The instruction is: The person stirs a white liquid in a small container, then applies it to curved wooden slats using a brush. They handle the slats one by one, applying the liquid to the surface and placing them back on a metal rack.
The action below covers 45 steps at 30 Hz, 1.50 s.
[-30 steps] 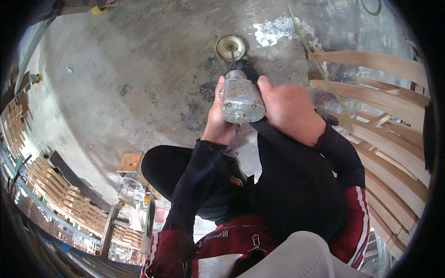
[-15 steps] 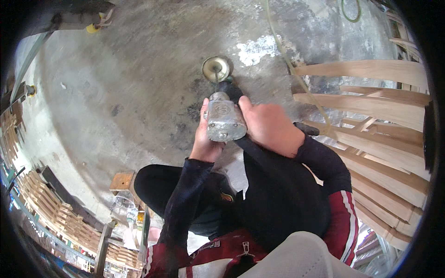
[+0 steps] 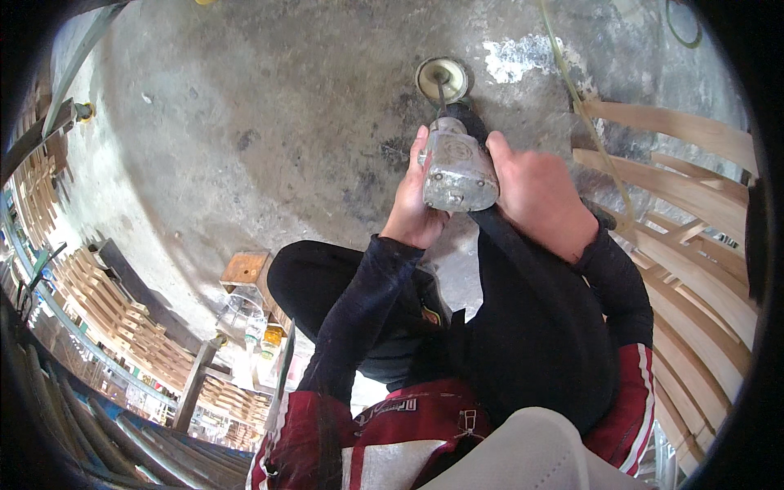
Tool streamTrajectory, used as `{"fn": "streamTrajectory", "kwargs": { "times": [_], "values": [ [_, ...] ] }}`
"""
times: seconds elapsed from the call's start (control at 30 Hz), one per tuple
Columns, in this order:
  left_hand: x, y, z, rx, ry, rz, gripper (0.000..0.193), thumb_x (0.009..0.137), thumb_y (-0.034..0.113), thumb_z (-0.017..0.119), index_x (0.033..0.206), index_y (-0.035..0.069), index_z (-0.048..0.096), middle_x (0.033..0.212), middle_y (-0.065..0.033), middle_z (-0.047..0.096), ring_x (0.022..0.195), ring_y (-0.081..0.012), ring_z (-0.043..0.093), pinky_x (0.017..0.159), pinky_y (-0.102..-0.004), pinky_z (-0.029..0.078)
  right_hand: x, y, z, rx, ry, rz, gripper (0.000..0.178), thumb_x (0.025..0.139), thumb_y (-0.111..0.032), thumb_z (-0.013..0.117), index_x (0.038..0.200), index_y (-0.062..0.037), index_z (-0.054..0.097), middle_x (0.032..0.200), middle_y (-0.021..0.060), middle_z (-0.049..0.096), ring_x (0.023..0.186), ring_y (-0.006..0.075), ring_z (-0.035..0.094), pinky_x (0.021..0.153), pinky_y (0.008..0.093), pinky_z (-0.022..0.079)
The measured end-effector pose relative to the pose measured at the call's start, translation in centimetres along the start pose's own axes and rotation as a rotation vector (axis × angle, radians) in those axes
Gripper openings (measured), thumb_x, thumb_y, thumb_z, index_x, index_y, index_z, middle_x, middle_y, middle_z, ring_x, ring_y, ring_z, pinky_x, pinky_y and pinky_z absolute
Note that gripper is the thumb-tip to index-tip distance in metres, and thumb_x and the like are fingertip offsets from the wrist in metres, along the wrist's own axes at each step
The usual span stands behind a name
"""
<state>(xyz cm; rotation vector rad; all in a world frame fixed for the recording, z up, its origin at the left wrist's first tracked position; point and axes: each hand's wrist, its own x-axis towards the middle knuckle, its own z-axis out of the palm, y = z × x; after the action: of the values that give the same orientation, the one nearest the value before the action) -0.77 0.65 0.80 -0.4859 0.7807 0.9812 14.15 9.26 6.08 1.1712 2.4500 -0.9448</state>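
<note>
Both my hands hold a drill-like tool point(image 3: 460, 173) with a scuffed grey metal body, in front of my knees. My left hand point(image 3: 407, 202) wraps its left side, thumb pointing forward. On the right side, my right hand point(image 3: 539, 200) is closed, its thumb against the tool; a black part shows beside it. From the tool's front a thin rod point(image 3: 442, 100) runs forward into a round, pale, cup-like piece point(image 3: 421, 82) close to the floor. Whether the rod's tip touches this piece, I cannot tell.
Curved wooden slats point(image 3: 678, 184) stand stacked on the right, near my right arm. A thin yellowish hose point(image 3: 563, 65) crosses the floor there. At the left are a small wooden stool point(image 3: 245, 268), a clear plastic container point(image 3: 239, 314) and more stacked wooden pieces point(image 3: 114, 306).
The whole view has shifted, so tool, hands and cup-like piece appear farther right and higher. Both hands keep their hold, and the rod still reaches into the piece.
</note>
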Motion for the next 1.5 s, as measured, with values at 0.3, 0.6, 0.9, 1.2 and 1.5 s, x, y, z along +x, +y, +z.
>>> {"fn": "streamTrajectory", "kwargs": {
  "times": [0.3,0.6,0.9,1.2,1.5],
  "values": [
    [0.4,-0.2,-0.3,-0.078,-0.011,-0.004,0.057,0.097,0.057,0.035,0.123,0.010,0.054,0.112,-0.0059,0.064,0.095,-0.0193,0.065,0.072,-0.0315,0.055,0.0,-0.2,-0.2,0.025,0.017,-0.005,0.031,0.077,-0.012,0.060,0.102,0.0022,0.048,0.058,0.0200,0.057,0.058,0.0389,0.061,0.052,0.0478,0.046],
    [0.4,-0.3,-0.6,-0.020,-0.056,0.030,0.060,0.097,0.058,0.035,0.127,0.008,0.050,0.116,-0.0081,0.061,0.105,-0.0206,0.061,0.091,-0.0361,0.051,0.1,-0.3,-0.6,0.019,0.006,-0.014,0.031,0.076,-0.012,0.061,0.100,0.0026,0.049,0.058,0.0205,0.057,0.057,0.0383,0.062,0.052,0.0467,0.047],
    [0.1,-0.3,-0.2,-0.018,-0.012,0.040,0.061,0.097,0.057,0.034,0.128,0.007,0.048,0.116,-0.0089,0.061,0.104,-0.0209,0.062,0.090,-0.0366,0.052,0.2,-0.3,-0.8,0.046,0.003,-0.043,0.031,0.077,-0.016,0.061,0.098,0.0030,0.048,0.057,0.0202,0.057,0.057,0.0378,0.062,0.052,0.0465,0.049],
    [0.3,-0.2,-0.4,0.007,-0.003,0.033,0.061,0.096,0.059,0.036,0.129,0.008,0.049,0.115,-0.0081,0.061,0.104,-0.0201,0.061,0.090,-0.0357,0.050,0.3,-0.3,-0.6,0.040,0.013,-0.043,0.031,0.078,-0.019,0.061,0.096,0.0034,0.048,0.057,0.0197,0.058,0.057,0.0372,0.063,0.052,0.0459,0.050],
    [-0.1,-0.4,0.0,-0.060,0.036,0.013,0.057,0.097,0.057,0.035,0.124,0.010,0.054,0.110,-0.0053,0.065,0.094,-0.0181,0.065,0.068,-0.0299,0.053,0.2,0.0,-0.6,0.036,0.009,-0.069,0.024,0.080,-0.017,0.058,0.091,0.0024,0.048,0.056,0.0187,0.058,0.056,0.0364,0.063,0.051,0.0455,0.050]
  ]
}}
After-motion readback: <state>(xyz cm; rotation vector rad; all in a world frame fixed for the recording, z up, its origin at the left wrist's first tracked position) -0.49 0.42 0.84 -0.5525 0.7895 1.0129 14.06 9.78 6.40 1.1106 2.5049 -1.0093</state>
